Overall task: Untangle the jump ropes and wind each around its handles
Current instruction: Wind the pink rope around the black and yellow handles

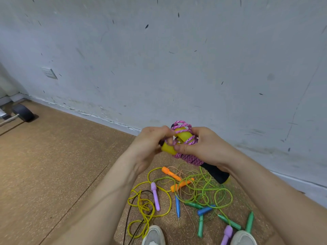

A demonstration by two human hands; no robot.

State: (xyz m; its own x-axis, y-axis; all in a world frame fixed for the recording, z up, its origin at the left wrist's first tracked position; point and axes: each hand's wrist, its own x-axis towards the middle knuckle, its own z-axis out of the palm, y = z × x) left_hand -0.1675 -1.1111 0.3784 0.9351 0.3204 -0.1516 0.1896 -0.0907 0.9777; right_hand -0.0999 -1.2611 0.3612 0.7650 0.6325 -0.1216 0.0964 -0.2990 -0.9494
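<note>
I hold a pink braided jump rope (187, 157) wound around its yellow-and-black handles (183, 135) at chest height. My right hand (203, 145) grips the bundle, thumb pressed on the cord. My left hand (150, 144) pinches the cord at the yellow end of one handle. On the floor below lies a tangle of thin ropes: a yellow one (143, 207) with lilac handles (155, 196), a green one (207, 190) with green handles (249, 222), orange handles (170, 174) and blue handles (177, 206).
A scuffed white wall (177, 59) runs close behind the pile. The floor (53, 156) is brown cork. My two shoes (154, 236) stand at the pile's near edge. A dumbbell (23, 113) lies at the far left by the wall. A thin black cord (131, 209) crosses the yellow rope.
</note>
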